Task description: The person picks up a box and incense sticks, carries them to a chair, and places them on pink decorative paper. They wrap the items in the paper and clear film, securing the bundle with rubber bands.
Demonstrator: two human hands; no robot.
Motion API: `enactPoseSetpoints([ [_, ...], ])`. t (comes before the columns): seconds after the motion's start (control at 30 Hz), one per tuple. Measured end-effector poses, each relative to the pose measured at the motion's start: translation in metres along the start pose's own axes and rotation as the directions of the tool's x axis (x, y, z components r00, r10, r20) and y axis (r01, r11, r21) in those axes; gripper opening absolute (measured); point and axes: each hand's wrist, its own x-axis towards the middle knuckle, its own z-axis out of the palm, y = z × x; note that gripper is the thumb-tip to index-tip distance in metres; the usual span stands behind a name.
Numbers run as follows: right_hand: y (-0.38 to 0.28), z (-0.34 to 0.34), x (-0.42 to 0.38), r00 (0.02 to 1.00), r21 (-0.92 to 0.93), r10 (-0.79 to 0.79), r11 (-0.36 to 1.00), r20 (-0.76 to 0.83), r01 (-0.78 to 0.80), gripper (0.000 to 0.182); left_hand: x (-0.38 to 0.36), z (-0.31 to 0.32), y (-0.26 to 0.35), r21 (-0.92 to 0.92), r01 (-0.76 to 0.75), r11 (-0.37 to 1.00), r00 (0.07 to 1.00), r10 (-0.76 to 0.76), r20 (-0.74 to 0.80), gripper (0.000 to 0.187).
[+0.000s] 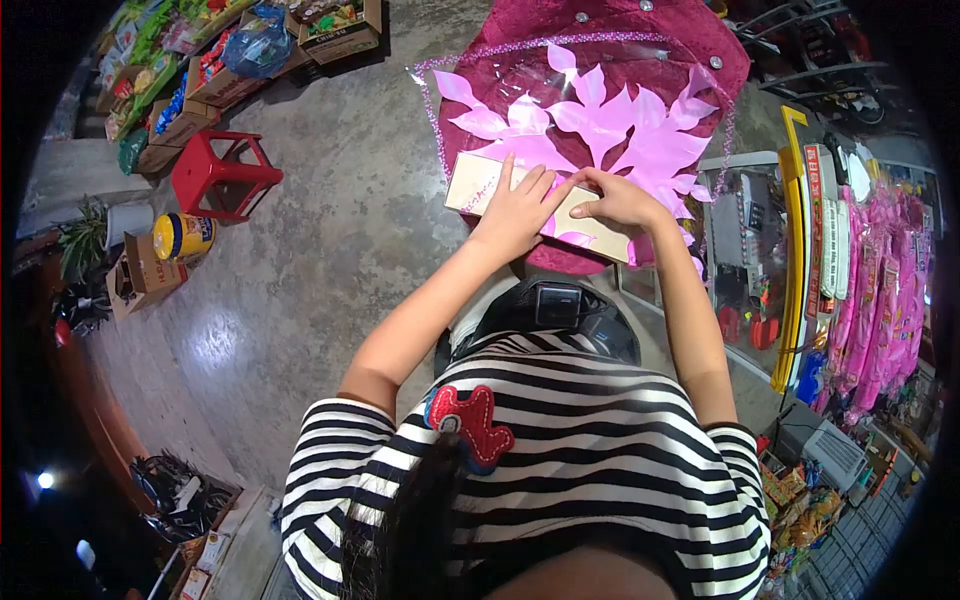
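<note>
A long cream-coloured box (470, 183) with pink marks on its face lies tilted across a maroon cloth-covered surface in front of me. My left hand (515, 212) rests on the box, fingers spread and palm down. My right hand (622, 200) is curled at the box's far edge, thumb on its near face and fingertips close to my left fingers. Beyond the box spread shiny pink leaf-shaped cutouts (590, 115) on a clear plastic sheet with a glittery pink border (560, 42). A pink leaf tip (577, 239) also shows on the box's near side.
A red plastic stool (215, 175) stands on the concrete floor (300, 250) to the left, near a yellow tub (184, 237) and open cartons. Boxes of packaged goods line the upper left. A glass case with a yellow frame (792, 260) and pink packets (880, 290) stand right.
</note>
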Motion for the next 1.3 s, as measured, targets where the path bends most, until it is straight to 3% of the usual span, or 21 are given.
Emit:
enactPoseSetpoints([
  [0.1, -0.001, -0.001, -0.005, 1.000, 0.127, -0.004, 0.992, -0.010, 0.005, 0.060, 0.009, -0.002, -0.004, -0.027, 0.002, 1.000, 0.998, -0.001, 0.055, 0.094],
  [0.23, -0.007, -0.002, -0.010, 0.997, 0.012, 0.066, 0.998, -0.027, -0.066, 0.049, 0.011, 0.003, -0.003, 0.017, -0.008, 1.000, 0.999, 0.008, 0.033, 0.095],
  [0.3, 0.007, -0.001, -0.006, 0.998, 0.186, 0.051, 0.982, -0.036, -0.043, 0.048, 0.011, 0.001, -0.001, 0.039, -0.011, 0.999, 1.000, 0.010, 0.028, 0.093],
  [0.33, 0.014, 0.000, -0.005, 0.993, 0.239, 0.044, 0.971, -0.113, -0.016, 0.043, 0.011, 0.003, -0.001, 0.038, -0.018, 0.999, 0.999, 0.017, 0.029, 0.093],
  [0.43, 0.016, -0.004, -0.006, 0.987, 0.329, 0.106, 0.942, -0.119, -0.061, 0.039, 0.010, 0.008, -0.001, 0.093, -0.021, 0.995, 0.999, 0.025, -0.039, 0.090],
  [0.6, 0.008, -0.011, -0.001, 0.986, 0.165, 0.167, 0.973, -0.012, -0.163, 0.039, 0.011, 0.008, -0.001, 0.080, -0.008, 0.997, 1.000, 0.010, -0.019, 0.089],
  [0.67, -0.001, -0.015, 0.000, 0.961, 0.259, 0.268, 0.926, 0.068, -0.276, 0.040, 0.010, 0.007, 0.001, 0.092, -0.005, 0.996, 1.000, 0.008, -0.029, 0.088],
  [0.8, 0.009, -0.013, 0.015, 0.957, 0.366, 0.242, 0.886, 0.160, -0.285, 0.039, 0.008, 0.005, 0.002, 0.097, -0.011, 0.995, 0.999, 0.015, -0.041, 0.085],
  [0.9, 0.013, -0.010, 0.018, 0.978, 0.265, 0.185, 0.943, 0.094, -0.203, 0.042, 0.010, 0.003, 0.001, 0.085, -0.013, 0.996, 0.999, 0.010, 0.035, 0.084],
  [0.97, 0.017, -0.009, 0.017, 0.998, -0.129, 0.039, 0.991, -0.049, -0.045, 0.038, 0.012, 0.003, 0.000, 0.081, -0.013, 0.997, 0.997, 0.008, 0.071, 0.085],
  [1.0, 0.019, -0.002, 0.018, 0.991, 0.024, -0.089, 0.995, -0.102, 0.092, 0.032, 0.014, 0.002, -0.001, 0.077, -0.017, 0.997, 0.994, 0.008, 0.109, 0.086],
  [1.03, 0.023, -0.002, 0.017, 0.991, 0.020, -0.092, 0.995, -0.097, 0.094, 0.032, 0.015, 0.001, -0.002, 0.078, -0.011, 0.997, 0.994, 0.002, 0.106, 0.086],
  [1.1, 0.003, -0.004, 0.003, 0.988, -0.011, -0.009, 1.000, -0.155, 0.007, 0.031, 0.018, -0.001, -0.005, 0.013, -0.028, 1.000, 0.969, 0.024, 0.245, 0.091],
  [1.17, -0.006, -0.002, -0.003, 0.986, -0.039, -0.011, 0.999, -0.166, 0.005, 0.031, 0.019, 0.000, -0.008, 0.005, -0.033, 0.999, 0.970, 0.031, 0.242, 0.092],
  [1.23, -0.014, 0.003, -0.016, 0.948, -0.057, -0.152, 0.988, -0.281, 0.142, 0.031, 0.022, 0.001, -0.011, -0.006, -0.040, 0.999, 0.970, 0.040, 0.240, 0.093],
  [1.27, -0.018, 0.006, -0.025, 0.903, -0.275, -0.290, 0.939, -0.317, 0.206, 0.037, 0.023, 0.000, -0.012, -0.021, -0.041, 0.999, 0.967, 0.045, 0.250, 0.094],
  [1.3, -0.033, 0.006, -0.040, 0.907, -0.414, -0.313, 0.892, -0.280, 0.180, 0.046, 0.025, 0.000, -0.013, -0.036, -0.042, 0.998, 0.964, 0.050, 0.260, 0.095],
])
